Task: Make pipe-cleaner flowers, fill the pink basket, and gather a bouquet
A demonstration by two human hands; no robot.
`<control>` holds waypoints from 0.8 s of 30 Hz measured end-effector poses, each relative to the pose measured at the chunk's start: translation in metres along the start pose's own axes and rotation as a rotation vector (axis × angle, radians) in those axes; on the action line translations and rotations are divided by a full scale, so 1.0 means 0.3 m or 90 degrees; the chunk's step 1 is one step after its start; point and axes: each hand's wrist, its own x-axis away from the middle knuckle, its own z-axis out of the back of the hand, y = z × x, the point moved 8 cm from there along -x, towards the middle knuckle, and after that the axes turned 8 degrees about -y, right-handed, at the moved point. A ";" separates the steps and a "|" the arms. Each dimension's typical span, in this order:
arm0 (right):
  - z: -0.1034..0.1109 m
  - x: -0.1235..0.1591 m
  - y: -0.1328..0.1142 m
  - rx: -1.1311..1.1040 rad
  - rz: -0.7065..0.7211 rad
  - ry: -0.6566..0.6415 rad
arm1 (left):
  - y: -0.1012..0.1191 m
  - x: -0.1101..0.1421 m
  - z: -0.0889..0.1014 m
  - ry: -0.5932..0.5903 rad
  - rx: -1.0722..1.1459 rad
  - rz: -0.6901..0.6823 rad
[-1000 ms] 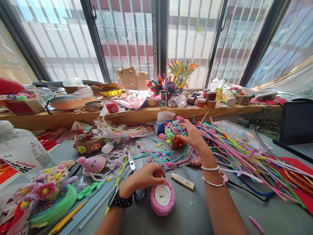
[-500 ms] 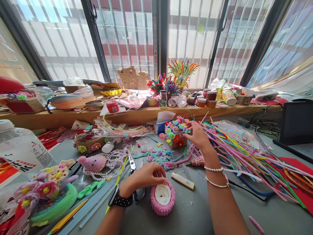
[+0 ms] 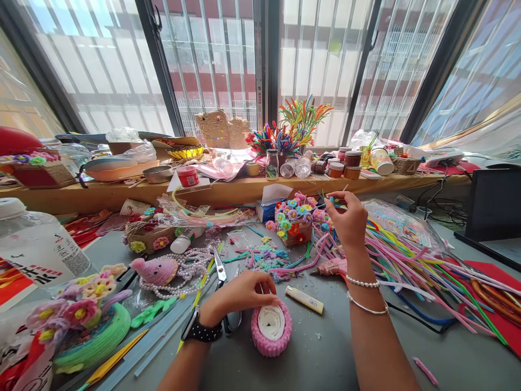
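My left hand (image 3: 260,289) is closed at the far rim of a small round pink pot (image 3: 272,346), which looks wrapped in fuzzy pipe cleaner and has white paper packed inside. Farther off, my right hand (image 3: 348,217) is raised, thumb and fingers pinched on a small blue flower (image 3: 334,200). Just left of it stands a woven basket (image 3: 299,237) full of colourful pipe-cleaner flowers (image 3: 292,214). A pink glue gun (image 3: 332,267) lies below my right hand. Scissors (image 3: 220,266) lie beside my left hand, partly hidden by it.
A pale yellow lighter-shaped stick (image 3: 304,300) lies right of the pot. Pipe cleaners (image 3: 407,260) spread over the right side. Bead strings (image 3: 195,271), a pink crocheted piece (image 3: 157,271), clear glue sticks (image 3: 163,347) and a large bottle (image 3: 36,244) crowd the left. Jars (image 3: 352,158) line the sill.
My right hand has moved up and right from the flower basket, lifting the blue flower away. My left hand and the pink pot have stayed in place.
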 end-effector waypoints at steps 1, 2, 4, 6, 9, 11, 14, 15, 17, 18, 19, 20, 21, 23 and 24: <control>0.021 0.000 -0.010 -0.009 0.001 0.019 | 0.005 0.000 0.001 0.001 0.001 -0.007; 0.041 -0.001 -0.023 -0.020 0.004 0.036 | 0.013 0.001 0.006 0.008 0.007 -0.016; 0.072 -0.004 -0.056 -0.046 0.014 0.040 | 0.031 0.006 0.032 0.061 0.030 -0.037; 0.069 -0.010 -0.099 -0.098 0.031 -0.029 | 0.048 0.021 0.082 0.171 0.063 -0.064; -0.008 0.007 -0.197 -0.164 0.091 -0.241 | 0.056 0.062 0.156 0.352 0.126 -0.105; -0.082 0.049 -0.277 -0.187 0.150 -0.374 | 0.045 0.079 0.180 0.419 0.168 -0.119; -0.185 0.121 -0.378 -0.213 0.221 -0.472 | 0.020 0.080 0.186 0.443 0.203 -0.111; -0.215 0.140 -0.399 -0.209 0.235 -0.482 | 0.013 0.077 0.184 0.442 0.207 -0.102; -0.260 0.166 -0.422 -0.204 0.248 -0.487 | 0.002 0.072 0.182 0.440 0.208 -0.087; -0.277 0.176 -0.425 -0.219 0.253 -0.499 | -0.002 0.073 0.183 0.446 0.209 -0.084; -0.290 0.181 -0.421 -0.242 0.253 -0.512 | -0.006 0.076 0.187 0.459 0.211 -0.083; -0.296 0.180 -0.407 -0.266 0.245 -0.514 | -0.011 0.082 0.193 0.477 0.216 -0.081; -0.296 0.171 -0.382 -0.282 0.228 -0.501 | -0.017 0.088 0.199 0.498 0.220 -0.078; -0.275 0.130 -0.291 -0.255 0.153 -0.389 | -0.029 0.100 0.209 0.531 0.222 -0.066; -0.254 0.109 -0.234 -0.197 0.107 -0.304 | -0.033 0.104 0.212 0.540 0.215 -0.059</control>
